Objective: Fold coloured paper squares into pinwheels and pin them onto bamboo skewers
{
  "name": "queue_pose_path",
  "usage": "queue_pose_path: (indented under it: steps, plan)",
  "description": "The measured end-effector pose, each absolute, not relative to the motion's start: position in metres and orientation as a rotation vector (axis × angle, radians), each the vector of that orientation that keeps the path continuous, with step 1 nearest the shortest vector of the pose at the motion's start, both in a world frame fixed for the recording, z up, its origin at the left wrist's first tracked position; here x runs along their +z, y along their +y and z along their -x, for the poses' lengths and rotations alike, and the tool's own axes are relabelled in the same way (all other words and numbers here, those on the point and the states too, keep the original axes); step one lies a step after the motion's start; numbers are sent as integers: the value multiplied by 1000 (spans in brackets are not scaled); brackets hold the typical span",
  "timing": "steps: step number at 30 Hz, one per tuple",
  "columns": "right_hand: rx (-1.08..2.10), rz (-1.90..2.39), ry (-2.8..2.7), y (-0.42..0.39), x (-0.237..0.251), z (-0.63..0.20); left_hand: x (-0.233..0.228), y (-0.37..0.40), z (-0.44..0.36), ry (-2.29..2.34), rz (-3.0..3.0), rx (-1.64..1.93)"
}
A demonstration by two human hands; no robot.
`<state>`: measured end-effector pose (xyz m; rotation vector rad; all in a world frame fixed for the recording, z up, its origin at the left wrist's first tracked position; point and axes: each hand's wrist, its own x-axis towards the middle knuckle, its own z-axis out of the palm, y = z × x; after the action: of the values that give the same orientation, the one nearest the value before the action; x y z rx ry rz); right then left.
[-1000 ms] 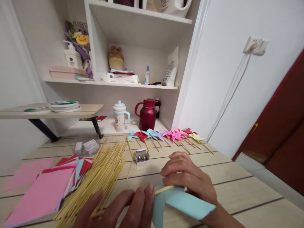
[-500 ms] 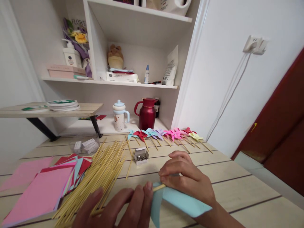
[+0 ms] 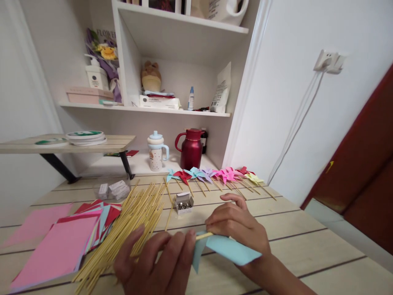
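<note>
Fingers of right hand (image 3: 238, 229) curled over folded light-blue paper (image 3: 230, 250), pinching tip of one bamboo stick (image 3: 203, 236) against paper's upper edge, low on pale wooden surface (image 3: 307, 246). Fingers of left hand (image 3: 156, 262) bent round same stick's shaft, fingertips touching paper's left corner, palm partly over loose stick pile (image 3: 132, 227).

Judged step: joining folded paper to stick tip. Best done with right thumb and forefinger kept tight on layered paper so folds cannot spring apart; stick held level by left hand and steadied close to joint rather than far down shaft; tip centred on paper, not off to one edge. Paper thin and easily creased, so light pressure only. Whether a pin is already in place: hidden under right fingers, cannot tell.

Small open box of metal pins (image 3: 184, 203) just beyond both hands, within easy reach. Stack of pink, red and blue paper sheets (image 3: 58, 246) to left, touching stick pile. Row of finished pinwheels (image 3: 215, 175) in blue, red, purple, pink and yellow along far edge of surface, well apart from hands. Red jug (image 3: 190, 148) and pale lidded cup (image 3: 156, 150) on low shelf behind; shelving with small items above.
</note>
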<state>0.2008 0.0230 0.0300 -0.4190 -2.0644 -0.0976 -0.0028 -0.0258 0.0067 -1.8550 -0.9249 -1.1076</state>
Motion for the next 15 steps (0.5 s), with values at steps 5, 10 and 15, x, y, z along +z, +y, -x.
queue_pose_path:
  steps: [5, 10, 15]
  plan:
    - [-171, 544, -2091, 34, 25, -201, 2, -16, 5, -1109, 1911, -1093]
    - [-223, 609, -2085, 41, 26, -207, -6, -3, 10, -1271, 1941, -917]
    - [-267, 590, -2102, 43, 31, -211, -13, -2, 19, -1355, 2074, -834]
